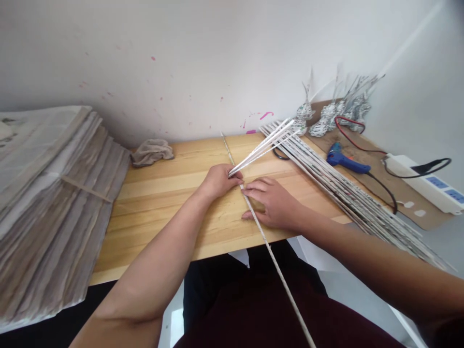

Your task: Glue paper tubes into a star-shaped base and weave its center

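My left hand (222, 180) is closed on a fanned bunch of thin white paper sticks (266, 145), which point up and to the right. Under its fingertips passes a long rolled-paper stick (270, 249), running from near the wall down over the table's front edge toward my body. My right hand (271, 203) is just right of the left one and lightly holds this long stick. Its fingertips touch the stick close to the left thumb, while its own thumb lies lower, beneath the stick.
A tall tied stack of newspapers (68, 208) stands at left, beside a crumpled cloth (152, 152). On the right lie a pile of rolled-paper sticks (326, 186), a blue glue gun (346, 159), a power strip (424, 181) and cords. Woven paper pieces (333, 116) sit behind on cardboard (422, 212).
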The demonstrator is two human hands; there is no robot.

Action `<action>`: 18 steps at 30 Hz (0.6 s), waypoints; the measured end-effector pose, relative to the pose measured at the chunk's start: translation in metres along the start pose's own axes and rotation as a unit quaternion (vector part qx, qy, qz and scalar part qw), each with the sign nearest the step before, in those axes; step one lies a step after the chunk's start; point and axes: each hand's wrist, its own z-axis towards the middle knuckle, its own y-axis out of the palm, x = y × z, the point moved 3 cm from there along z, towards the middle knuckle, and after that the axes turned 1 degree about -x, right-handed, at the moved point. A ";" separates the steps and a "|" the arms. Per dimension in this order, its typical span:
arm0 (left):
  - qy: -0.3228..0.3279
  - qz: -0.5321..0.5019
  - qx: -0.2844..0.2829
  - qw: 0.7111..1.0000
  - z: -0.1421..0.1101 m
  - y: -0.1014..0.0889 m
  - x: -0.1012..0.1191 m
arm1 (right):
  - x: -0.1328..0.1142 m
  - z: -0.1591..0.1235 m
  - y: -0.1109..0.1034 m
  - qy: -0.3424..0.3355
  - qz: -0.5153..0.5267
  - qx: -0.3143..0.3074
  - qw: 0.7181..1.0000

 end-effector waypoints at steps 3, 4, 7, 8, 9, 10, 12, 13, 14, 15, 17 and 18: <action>0.000 0.000 -0.005 1.000 0.000 0.000 0.001 | -0.002 -0.002 0.002 0.036 -0.022 -0.011 0.999; -0.001 0.002 -0.006 1.000 0.000 0.000 0.001 | -0.003 -0.003 0.003 0.043 -0.029 -0.015 0.999; -0.007 0.014 -0.008 1.000 0.000 0.000 0.001 | -0.005 -0.004 0.004 0.050 -0.042 -0.020 0.998; -0.009 0.016 -0.010 1.000 0.000 0.000 0.001 | -0.005 -0.003 0.004 0.050 -0.042 -0.021 0.998; -0.010 0.015 -0.012 1.000 0.000 0.000 0.002 | -0.005 -0.003 0.004 0.050 -0.040 -0.021 0.998; -0.011 0.011 -0.014 1.000 0.000 0.000 0.002 | -0.005 -0.002 0.004 0.051 -0.037 -0.020 0.998; -0.010 0.003 -0.015 1.000 0.000 0.000 0.002 | -0.004 -0.001 0.004 0.055 -0.031 -0.016 0.998; -0.010 0.003 -0.015 1.000 0.000 0.000 0.003 | -0.003 -0.001 0.004 0.058 -0.028 -0.012 0.998; -0.011 0.006 -0.014 1.000 0.000 0.000 0.003 | -0.003 -0.001 0.004 0.060 -0.026 -0.007 0.998; -0.013 0.011 -0.014 1.000 -0.001 0.000 0.003 | -0.003 -0.001 0.004 0.061 -0.025 -0.003 0.998; -0.018 0.017 -0.015 1.000 -0.001 0.000 0.003 | -0.003 -0.002 0.004 0.060 -0.024 0.006 0.998; -0.021 0.016 -0.016 1.000 -0.001 0.000 0.003 | -0.003 -0.003 0.004 0.059 -0.023 0.010 0.998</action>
